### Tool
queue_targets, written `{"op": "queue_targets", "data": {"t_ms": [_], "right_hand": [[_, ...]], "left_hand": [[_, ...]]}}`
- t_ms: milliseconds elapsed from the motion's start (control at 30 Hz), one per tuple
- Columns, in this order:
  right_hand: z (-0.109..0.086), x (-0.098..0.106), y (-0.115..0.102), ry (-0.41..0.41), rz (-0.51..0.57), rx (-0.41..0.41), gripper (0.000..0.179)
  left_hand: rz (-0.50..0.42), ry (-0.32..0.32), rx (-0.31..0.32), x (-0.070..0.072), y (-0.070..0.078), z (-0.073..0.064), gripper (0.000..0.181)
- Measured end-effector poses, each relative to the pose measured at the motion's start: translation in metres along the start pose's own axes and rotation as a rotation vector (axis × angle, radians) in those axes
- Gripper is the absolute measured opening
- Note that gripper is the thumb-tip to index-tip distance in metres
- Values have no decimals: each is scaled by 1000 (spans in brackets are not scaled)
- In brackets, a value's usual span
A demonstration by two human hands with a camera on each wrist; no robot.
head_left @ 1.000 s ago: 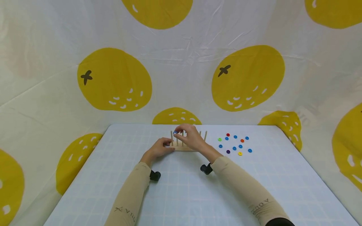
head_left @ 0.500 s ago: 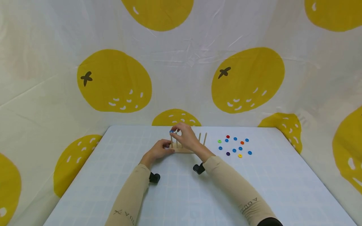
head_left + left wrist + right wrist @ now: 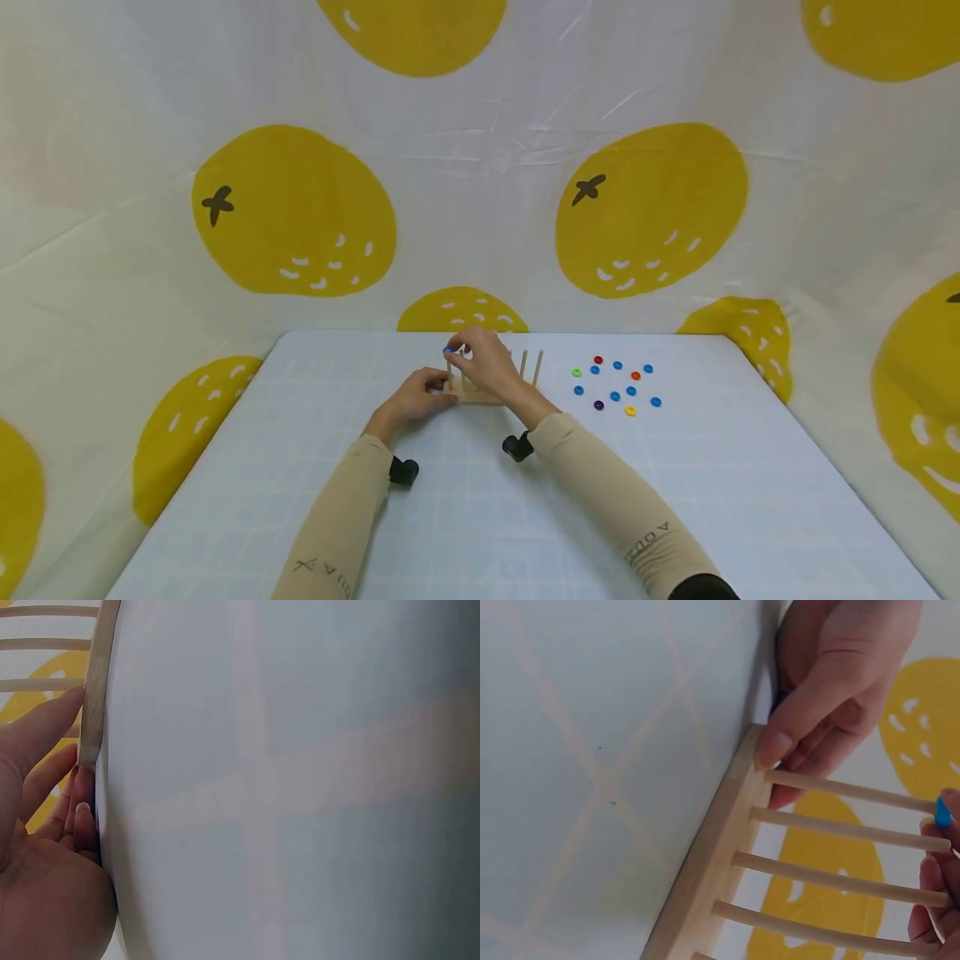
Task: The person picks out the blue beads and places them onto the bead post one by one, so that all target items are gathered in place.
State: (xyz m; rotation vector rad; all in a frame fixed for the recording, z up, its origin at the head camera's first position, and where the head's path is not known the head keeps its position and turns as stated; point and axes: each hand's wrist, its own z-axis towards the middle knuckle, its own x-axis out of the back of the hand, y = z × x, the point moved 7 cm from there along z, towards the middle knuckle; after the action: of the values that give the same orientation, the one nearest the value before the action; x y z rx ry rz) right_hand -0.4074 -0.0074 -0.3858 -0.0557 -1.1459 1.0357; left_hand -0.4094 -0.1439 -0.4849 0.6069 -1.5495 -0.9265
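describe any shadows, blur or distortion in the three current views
Head view: soft shadows beside the tan fabric sleeves on the pale, gridded tabletop; left wrist view: that tabletop looks soft and darkens toward the right edge; right wrist view: the slim round wooden pegs look slightly bowed, perhaps lens distortion.

Looks like a small filming booth from where I stand; wider building, can't tell. Pale checked table (image 3: 465, 533), fruit-print cloth (image 3: 480, 200) hung right behind it and along both its sides, two black wrist cameras (image 3: 405, 472) above it.
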Motion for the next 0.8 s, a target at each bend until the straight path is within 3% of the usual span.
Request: {"op": "queue_targets", "data": {"t_ms": [400, 800], "right_hand": [[-5, -6, 6, -24, -49, -68, 16], [-7, 0, 1, -23, -11, -16, 13]], "left_hand": [[-55, -26, -27, -1, -3, 1, 47], [-16, -9, 0, -2, -5, 2, 46]]}}
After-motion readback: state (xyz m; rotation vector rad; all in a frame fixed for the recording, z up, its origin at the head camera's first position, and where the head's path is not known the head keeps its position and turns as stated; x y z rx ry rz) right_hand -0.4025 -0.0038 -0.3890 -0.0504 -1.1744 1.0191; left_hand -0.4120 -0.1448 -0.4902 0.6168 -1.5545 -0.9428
